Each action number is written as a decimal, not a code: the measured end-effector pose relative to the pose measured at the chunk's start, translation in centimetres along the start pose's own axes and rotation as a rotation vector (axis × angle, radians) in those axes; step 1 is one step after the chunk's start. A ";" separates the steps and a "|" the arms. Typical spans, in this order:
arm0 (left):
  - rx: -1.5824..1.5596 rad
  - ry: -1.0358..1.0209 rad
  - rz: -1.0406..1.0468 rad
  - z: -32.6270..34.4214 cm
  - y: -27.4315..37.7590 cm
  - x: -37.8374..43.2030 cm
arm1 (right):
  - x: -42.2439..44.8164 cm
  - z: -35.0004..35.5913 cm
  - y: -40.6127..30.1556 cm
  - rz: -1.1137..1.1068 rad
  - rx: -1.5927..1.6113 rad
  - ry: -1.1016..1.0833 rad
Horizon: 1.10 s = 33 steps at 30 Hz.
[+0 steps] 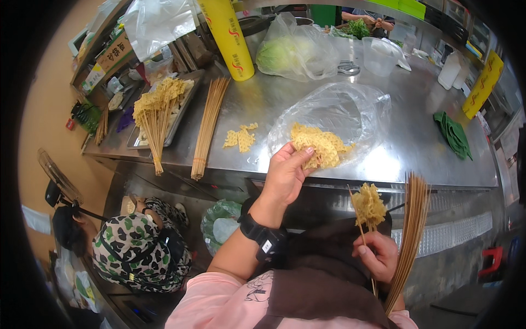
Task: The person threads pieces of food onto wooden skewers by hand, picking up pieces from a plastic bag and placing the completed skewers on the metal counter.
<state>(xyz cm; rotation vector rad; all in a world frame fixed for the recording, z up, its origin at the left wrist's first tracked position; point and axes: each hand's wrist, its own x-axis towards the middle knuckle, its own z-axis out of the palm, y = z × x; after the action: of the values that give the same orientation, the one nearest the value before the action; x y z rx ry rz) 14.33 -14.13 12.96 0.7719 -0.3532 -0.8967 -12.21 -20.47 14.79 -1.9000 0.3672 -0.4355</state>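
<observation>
My left hand (pixel 287 168) pinches yellow, lattice-cut food pieces (pixel 322 144) over a clear plastic bag (pixel 349 103) spread on the steel table. My right hand (pixel 377 255), lower and in front of the brown apron, grips thin wooden skewers with bunched lattice food (pixel 370 203) on their tips. One bare skewer (pixel 356 214) slants up beside that food from the same hand. A bundle of bare wooden skewers (pixel 414 218) stands along my right wrist; what holds it is hidden. Two loose lattice pieces (pixel 245 139) lie on the table left of the bag.
A metal tray (pixel 174 129) carries loaded skewers (pixel 158 111); beside it lies a skewer bundle (pixel 209 127). Farther back are a yellow roll (pixel 232 41), bagged cabbage (pixel 283 53), scissors (pixel 348 68) and a plastic tub (pixel 380 57). A green cloth (pixel 454 135) lies right. A person (pixel 131 246) sits at lower left.
</observation>
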 end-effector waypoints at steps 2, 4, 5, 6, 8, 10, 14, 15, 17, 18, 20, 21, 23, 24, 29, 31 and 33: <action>0.091 -0.002 -0.011 1.1 -0.5 -0.8 | 0.1 0.1 0.3 -0.023 -0.009 0.007; 0.114 -0.006 -0.026 2.1 -0.9 -1.4 | 0.4 0.1 0.4 -0.041 -0.020 0.002; 0.146 -0.009 -0.030 2.4 -1.2 -1.6 | 0.4 0.2 0.6 -0.037 -0.017 -0.002; 0.140 -0.010 -0.037 2.5 -1.5 -1.7 | 0.4 0.2 0.8 -0.038 -0.014 -0.004; 0.175 -0.028 -0.029 2.7 -1.9 -2.0 | 0.3 0.1 1.0 -0.035 -0.010 -0.002; 0.181 -0.043 -0.022 2.7 -2.2 -2.2 | 0.3 0.1 1.3 -0.035 -0.003 0.002; 0.129 -0.064 -0.035 2.4 -2.7 -2.5 | 0.2 0.3 1.9 -0.025 0.008 0.014; 0.130 -0.063 -0.031 2.1 -2.8 -2.5 | 0.3 0.3 2.0 -0.027 0.011 0.014; 0.030 -0.059 -0.060 1.6 -3.1 -2.5 | 0.2 0.5 2.2 -0.013 0.027 0.025; -0.003 -0.058 -0.071 1.5 -3.1 -2.5 | 0.2 0.6 2.3 -0.004 0.033 0.030; -0.002 -0.113 -0.070 1.7 -2.8 -2.5 | 0.2 0.7 2.7 0.008 0.038 0.036; 0.000 -0.113 -0.066 1.6 -2.9 -2.5 | 0.1 0.7 2.8 0.007 0.038 0.034; 0.124 -0.157 -0.009 1.0 -3.4 -2.5 | 0.0 0.8 3.0 0.016 0.046 0.040; 0.127 -0.154 -0.005 0.5 -3.9 -2.4 | 0.0 0.8 3.0 0.019 0.051 0.040; 0.276 -0.141 0.191 -0.1 -4.9 -2.6 | -0.3 1.0 3.7 0.013 0.059 0.049; 0.387 -0.123 0.321 -1.1 -5.4 -2.4 | -0.5 1.1 4.2 0.010 0.064 0.047; 0.502 -0.106 0.448 -1.8 -5.7 -2.3 | -0.7 1.3 4.6 -0.010 0.048 0.045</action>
<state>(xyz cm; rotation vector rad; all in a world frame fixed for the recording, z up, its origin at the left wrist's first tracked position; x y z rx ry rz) 10.75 -13.65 7.66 1.0512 -0.8292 -0.4244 -12.44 -20.76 9.95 -1.8481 0.3736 -0.4906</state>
